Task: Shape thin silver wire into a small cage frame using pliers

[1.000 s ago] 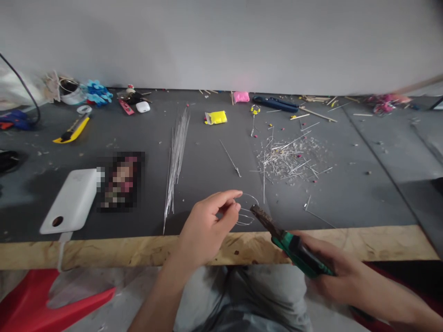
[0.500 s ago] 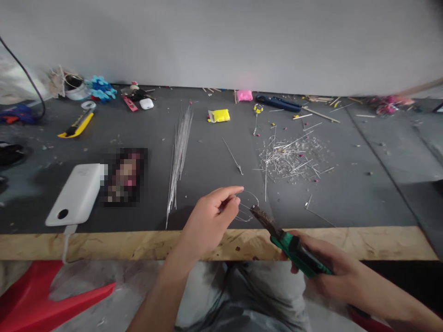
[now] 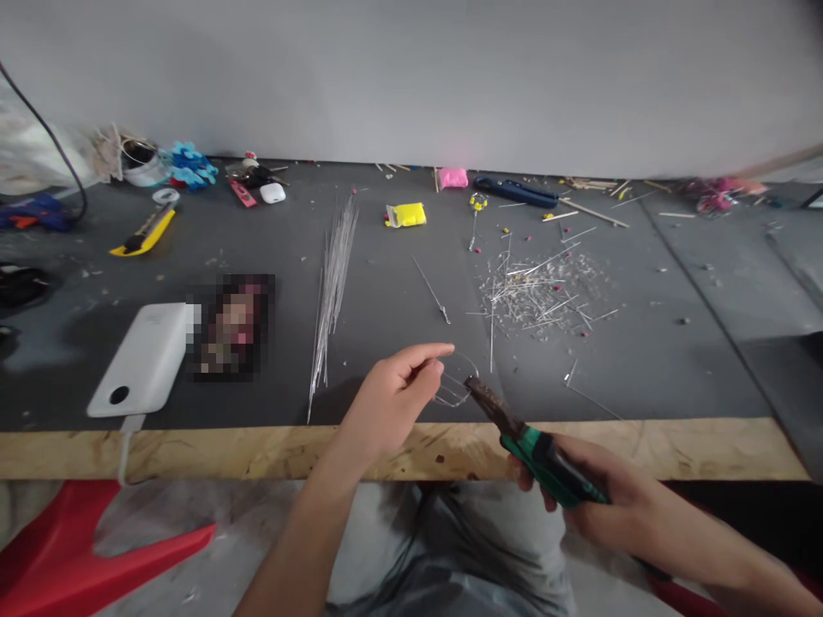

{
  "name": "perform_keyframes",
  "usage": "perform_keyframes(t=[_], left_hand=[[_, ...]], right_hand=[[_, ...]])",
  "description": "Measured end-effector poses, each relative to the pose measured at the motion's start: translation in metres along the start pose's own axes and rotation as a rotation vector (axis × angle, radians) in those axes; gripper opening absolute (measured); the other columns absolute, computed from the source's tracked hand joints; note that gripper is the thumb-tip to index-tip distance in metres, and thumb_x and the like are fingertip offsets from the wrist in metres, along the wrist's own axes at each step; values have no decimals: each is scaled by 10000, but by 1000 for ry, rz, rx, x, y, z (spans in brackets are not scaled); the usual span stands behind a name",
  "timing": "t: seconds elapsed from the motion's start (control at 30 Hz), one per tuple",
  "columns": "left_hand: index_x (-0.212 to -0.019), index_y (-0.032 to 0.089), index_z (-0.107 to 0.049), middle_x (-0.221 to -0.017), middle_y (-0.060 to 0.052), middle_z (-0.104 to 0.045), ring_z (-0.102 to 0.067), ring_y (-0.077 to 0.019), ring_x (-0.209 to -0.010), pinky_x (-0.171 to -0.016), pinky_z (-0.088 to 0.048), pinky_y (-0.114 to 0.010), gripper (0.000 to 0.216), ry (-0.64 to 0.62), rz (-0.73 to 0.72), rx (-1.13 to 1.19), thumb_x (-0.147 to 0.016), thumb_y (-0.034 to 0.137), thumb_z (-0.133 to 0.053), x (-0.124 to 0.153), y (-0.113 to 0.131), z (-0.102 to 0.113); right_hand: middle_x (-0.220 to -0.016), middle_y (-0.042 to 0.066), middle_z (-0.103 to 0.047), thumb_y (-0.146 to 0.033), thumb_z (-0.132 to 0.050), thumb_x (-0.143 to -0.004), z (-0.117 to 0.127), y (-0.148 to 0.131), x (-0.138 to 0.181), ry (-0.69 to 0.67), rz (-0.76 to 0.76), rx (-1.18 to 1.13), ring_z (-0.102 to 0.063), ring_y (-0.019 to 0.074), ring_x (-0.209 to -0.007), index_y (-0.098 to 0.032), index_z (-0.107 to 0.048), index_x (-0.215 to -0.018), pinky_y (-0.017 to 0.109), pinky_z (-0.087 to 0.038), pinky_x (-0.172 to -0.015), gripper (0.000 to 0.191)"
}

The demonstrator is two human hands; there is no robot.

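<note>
My left hand (image 3: 389,404) pinches a thin wire bent into loops (image 3: 458,383) just above the near edge of the dark mat. My right hand (image 3: 595,497) is wrapped round the green handles of rusty pliers (image 3: 514,428), whose jaws meet the wire loop at its right side. A bundle of long straight wires (image 3: 331,291) lies on the mat to the left of my left hand. A heap of cut wire scraps (image 3: 537,291) lies beyond the pliers.
A white power bank (image 3: 142,360) and a blurred phone lie at left. A yellow utility knife (image 3: 142,233), yellow (image 3: 405,214) and pink (image 3: 453,177) clay packs and a blue tool (image 3: 514,191) sit further back. The wooden table edge (image 3: 257,450) runs in front; a red stool (image 3: 77,548) stands below.
Both hands have shifted slightly up and left with the wire and pliers; the grips look the same.
</note>
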State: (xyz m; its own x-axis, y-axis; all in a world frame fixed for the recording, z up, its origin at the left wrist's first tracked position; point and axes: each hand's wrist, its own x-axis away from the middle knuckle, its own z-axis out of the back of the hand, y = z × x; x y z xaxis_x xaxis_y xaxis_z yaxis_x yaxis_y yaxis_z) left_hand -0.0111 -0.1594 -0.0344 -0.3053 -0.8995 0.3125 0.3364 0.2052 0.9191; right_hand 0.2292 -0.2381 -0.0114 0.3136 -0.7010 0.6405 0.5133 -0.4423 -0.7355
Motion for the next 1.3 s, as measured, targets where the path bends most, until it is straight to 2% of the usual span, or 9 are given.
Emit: perform_keyframes(t=[0.1,0.2,0.33,0.53,0.73,0.87,1.3], left_hand=[[-1119,256,-681,-686,13,-581,-573,-149,-683,-601,-415,-248,334,-1,1,23,-899,395,-471,-1,2,2],[-1096,261,-695,-657,22,-575,-581,-143,-671,-632,-438,-252,310,7,-11,32,-902,361,-473,-1,4,4],[-1104,269,-692,-645,29,-571,-576,-133,-668,-685,-450,-257,304,21,-47,37,-917,340,-463,1,5,5],[-1102,255,-686,-661,23,-571,-563,-135,-663,-617,-421,-244,309,1,-62,8,-922,345,-451,2,9,5],[-1113,249,-674,-666,21,-570,-555,-139,-662,-589,-406,-242,327,23,-54,-9,-923,385,-446,1,7,3],[-1118,262,-674,-659,22,-577,-552,-136,-647,-592,-409,-242,322,27,-59,-11,-926,375,-442,0,5,2],[-1137,249,-667,-659,25,-578,-493,-116,-596,-573,-407,-224,340,47,-48,-4,-923,393,-446,-2,5,-2]], right_hand=[[-949,35,-669,-104,-484,-592,2,-3,2,-22,5,-23,-610,230,-877,-200,-666,-955,334,-497,-771,418],[-988,41,-689,-100,-502,-591,2,-3,3,-18,-4,-38,-624,253,-932,-210,-675,-994,371,-502,-840,453],[-1018,32,-696,-110,-521,-599,2,-1,3,10,-13,-62,-627,263,-964,-236,-675,-1032,383,-498,-873,477],[-1089,42,-688,-127,-545,-627,1,-5,4,-16,1,-56,-615,273,-1028,-214,-661,-1057,380,-479,-908,454],[-1072,29,-677,-86,-534,-630,2,-7,2,-78,20,-7,-618,250,-996,-215,-649,-974,345,-484,-878,385],[-1016,38,-676,-100,-508,-619,1,-6,1,-32,23,-4,-614,247,-943,-199,-658,-943,346,-493,-822,371],[-1013,27,-664,-101,-507,-602,-1,-7,0,-14,25,-18,-609,230,-908,-209,-655,-919,325,-482,-806,367]])
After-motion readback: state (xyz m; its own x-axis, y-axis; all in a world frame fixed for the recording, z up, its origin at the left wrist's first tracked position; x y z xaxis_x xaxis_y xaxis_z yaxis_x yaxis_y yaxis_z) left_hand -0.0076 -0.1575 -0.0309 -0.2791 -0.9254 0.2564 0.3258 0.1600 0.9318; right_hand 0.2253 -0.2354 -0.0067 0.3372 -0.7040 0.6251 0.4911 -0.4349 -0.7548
